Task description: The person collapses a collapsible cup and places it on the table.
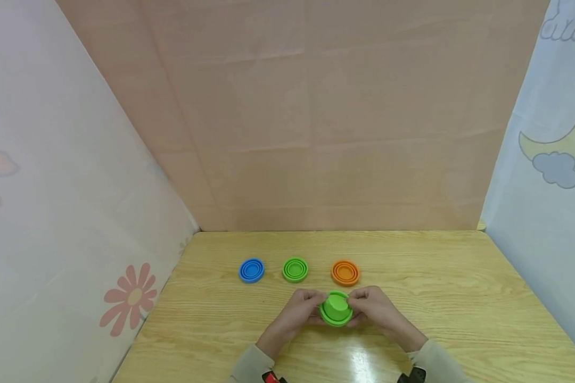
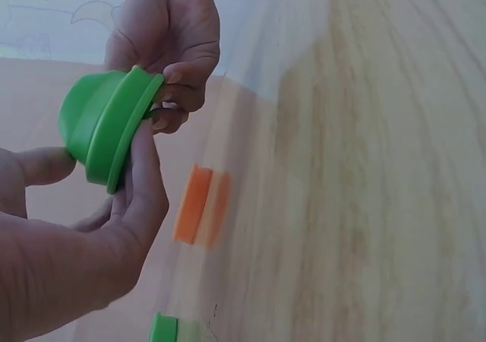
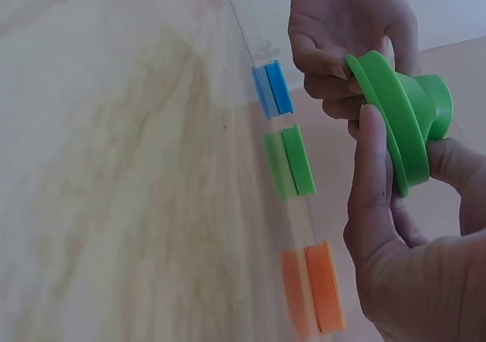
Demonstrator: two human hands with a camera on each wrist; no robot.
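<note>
A green collapsible cup, partly popped out into a stepped cone, is held above the table by both hands. Its narrow base faces up towards the head camera. My left hand pinches it from the left, thumb on the cone and fingers at the wide rim, as the left wrist view shows. From the other side my right hand grips it the same way; in the right wrist view its thumb presses near the narrow end. Just beyond the hands, an orange collapsed cup lies flat on the table.
Left of the orange cup, a second green collapsed cup and a blue collapsed cup lie flat in a row. The wooden table is bounded by a beige back panel and printed white side panels.
</note>
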